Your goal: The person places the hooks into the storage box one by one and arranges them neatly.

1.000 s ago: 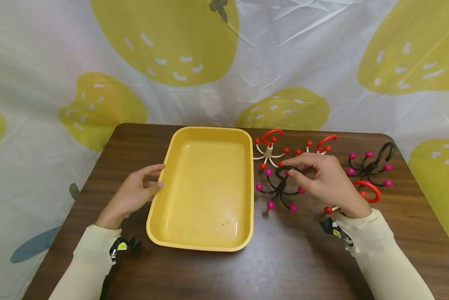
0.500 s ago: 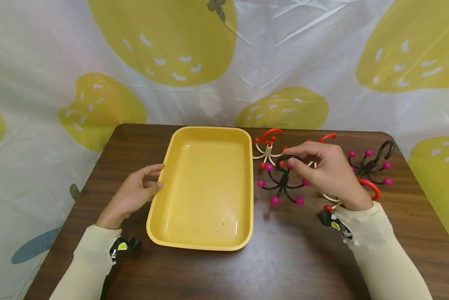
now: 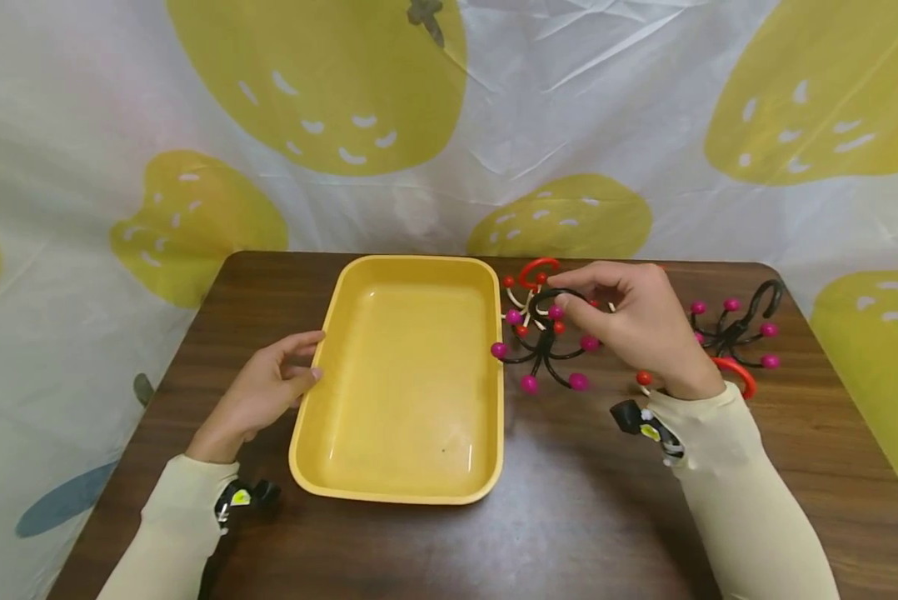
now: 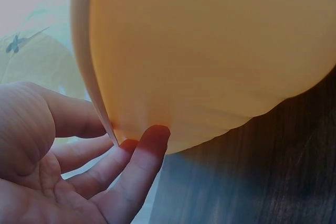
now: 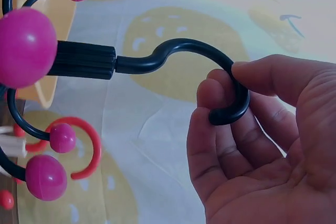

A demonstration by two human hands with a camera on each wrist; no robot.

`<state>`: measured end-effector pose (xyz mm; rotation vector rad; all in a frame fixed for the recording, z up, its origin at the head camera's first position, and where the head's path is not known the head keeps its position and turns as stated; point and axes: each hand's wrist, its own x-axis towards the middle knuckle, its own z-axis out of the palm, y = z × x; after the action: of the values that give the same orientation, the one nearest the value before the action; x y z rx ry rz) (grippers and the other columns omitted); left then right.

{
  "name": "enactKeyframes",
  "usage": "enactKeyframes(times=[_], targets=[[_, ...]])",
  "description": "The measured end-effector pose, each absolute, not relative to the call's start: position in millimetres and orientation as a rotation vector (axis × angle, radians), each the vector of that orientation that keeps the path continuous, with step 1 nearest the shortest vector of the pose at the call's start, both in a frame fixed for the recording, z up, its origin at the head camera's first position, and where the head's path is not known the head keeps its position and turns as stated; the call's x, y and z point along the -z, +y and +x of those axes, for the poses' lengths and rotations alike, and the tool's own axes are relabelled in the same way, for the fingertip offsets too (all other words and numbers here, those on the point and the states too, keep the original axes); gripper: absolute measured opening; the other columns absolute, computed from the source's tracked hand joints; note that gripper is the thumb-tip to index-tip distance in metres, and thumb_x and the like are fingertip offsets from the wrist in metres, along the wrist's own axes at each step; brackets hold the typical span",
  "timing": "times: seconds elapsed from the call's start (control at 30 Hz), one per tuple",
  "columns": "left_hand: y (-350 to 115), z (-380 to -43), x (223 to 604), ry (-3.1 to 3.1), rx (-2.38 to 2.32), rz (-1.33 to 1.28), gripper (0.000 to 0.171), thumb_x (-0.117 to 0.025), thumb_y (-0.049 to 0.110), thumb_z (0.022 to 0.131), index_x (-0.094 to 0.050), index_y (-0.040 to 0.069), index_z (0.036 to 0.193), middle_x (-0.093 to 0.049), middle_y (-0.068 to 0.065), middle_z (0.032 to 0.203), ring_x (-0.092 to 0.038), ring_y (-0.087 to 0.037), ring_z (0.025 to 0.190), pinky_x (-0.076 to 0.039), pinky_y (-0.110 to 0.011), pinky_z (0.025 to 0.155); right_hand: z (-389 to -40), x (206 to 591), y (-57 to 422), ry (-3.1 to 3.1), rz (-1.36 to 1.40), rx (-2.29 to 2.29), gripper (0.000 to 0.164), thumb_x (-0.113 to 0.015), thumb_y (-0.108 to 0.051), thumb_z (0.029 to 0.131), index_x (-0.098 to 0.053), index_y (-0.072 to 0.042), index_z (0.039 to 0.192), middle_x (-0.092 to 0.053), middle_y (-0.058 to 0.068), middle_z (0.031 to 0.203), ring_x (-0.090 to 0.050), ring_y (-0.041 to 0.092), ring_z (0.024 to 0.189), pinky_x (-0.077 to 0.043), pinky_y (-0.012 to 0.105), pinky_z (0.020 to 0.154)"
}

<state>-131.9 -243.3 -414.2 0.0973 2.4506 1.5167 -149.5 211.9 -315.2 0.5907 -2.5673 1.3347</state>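
My right hand (image 3: 636, 325) pinches the curved hook of a black hook hanger (image 5: 86, 60), whose several arms end in pink balls. The hanger hangs over the right rim of a yellow rectangular tray (image 3: 404, 392), its left ball overlapping that rim in the head view. In the right wrist view, the thumb and fingers hold the end of the hook. My left hand (image 3: 261, 387) grips the tray's left rim with thumb and fingertips. Up close in the left wrist view, the tray wall (image 4: 199, 51) fills the frame above the fingers (image 4: 149, 142).
Right of the tray lies a white hanger with red balls and a red hook (image 3: 541, 263), partly behind the held hanger. Farther right are another black hanger (image 3: 730, 333) and a red hook (image 3: 741, 379) partly hidden by my wrist. A lemon-patterned cloth (image 3: 419, 200) hangs behind the table (image 3: 561, 517).
My right hand has moved up and away from me, then left, carrying the black hanger to the tray's right rim. My left hand keeps its place on the tray.
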Motion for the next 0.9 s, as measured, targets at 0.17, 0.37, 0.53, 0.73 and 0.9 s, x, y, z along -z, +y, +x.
enactKeyframes(times=[0.17, 0.37, 0.53, 0.73, 0.9], targets=[[-244, -131, 414, 2.447, -1.529, 0.115, 0.060, -0.062, 0.006, 0.105, -0.042, 0.008, 0.161, -0.053, -0.025, 0.151, -0.068, -0.040, 0.121, -0.066, -0.035, 0.078, -158, 315, 202, -2.553, 0.590, -1.439, 0.017, -0.080, -0.016, 0.095, -0.084, -0.020, 0.112, -0.081, -0.002, 0.098, -0.059, 0.012, 0.059, -0.043, 0.024, 0.048], [-243, -131, 415, 2.419, -1.564, 0.147, 0.060, -0.062, 0.008, 0.106, -0.040, 0.008, 0.162, -0.053, -0.026, 0.151, -0.067, -0.042, 0.123, -0.067, -0.037, 0.080, -174, 321, 192, -2.532, 0.570, -1.502, 0.016, -0.079, -0.019, 0.095, -0.085, -0.019, 0.110, -0.082, 0.001, 0.103, -0.063, 0.012, 0.063, -0.045, 0.023, 0.051], [-240, -134, 421, 2.388, -1.588, 0.153, 0.058, -0.060, 0.008, 0.107, -0.041, 0.010, 0.162, -0.054, -0.026, 0.149, -0.066, -0.044, 0.125, -0.067, -0.039, 0.079, -183, 327, 185, -2.522, 0.577, -1.511, 0.016, -0.080, -0.017, 0.095, -0.084, -0.015, 0.111, -0.082, -0.002, 0.093, -0.067, 0.011, 0.066, -0.047, 0.022, 0.054], [-237, -136, 424, 2.365, -1.601, 0.152, 0.059, -0.059, 0.006, 0.107, -0.039, 0.008, 0.162, -0.052, -0.027, 0.149, -0.069, -0.044, 0.121, -0.067, -0.041, 0.077, -194, 324, 171, -2.502, 0.569, -1.575, 0.017, -0.080, -0.017, 0.095, -0.084, -0.013, 0.111, -0.082, 0.006, 0.095, -0.066, 0.011, 0.067, -0.046, 0.022, 0.053], [-236, -137, 422, 2.346, -1.609, 0.142, 0.060, -0.059, 0.005, 0.106, -0.038, 0.009, 0.163, -0.051, -0.028, 0.151, -0.071, -0.042, 0.117, -0.067, -0.042, 0.076, -205, 324, 160, -2.514, 0.542, -1.653, 0.019, -0.079, -0.019, 0.096, -0.083, -0.015, 0.114, -0.081, 0.002, 0.104, -0.071, 0.012, 0.078, -0.053, 0.022, 0.062]])
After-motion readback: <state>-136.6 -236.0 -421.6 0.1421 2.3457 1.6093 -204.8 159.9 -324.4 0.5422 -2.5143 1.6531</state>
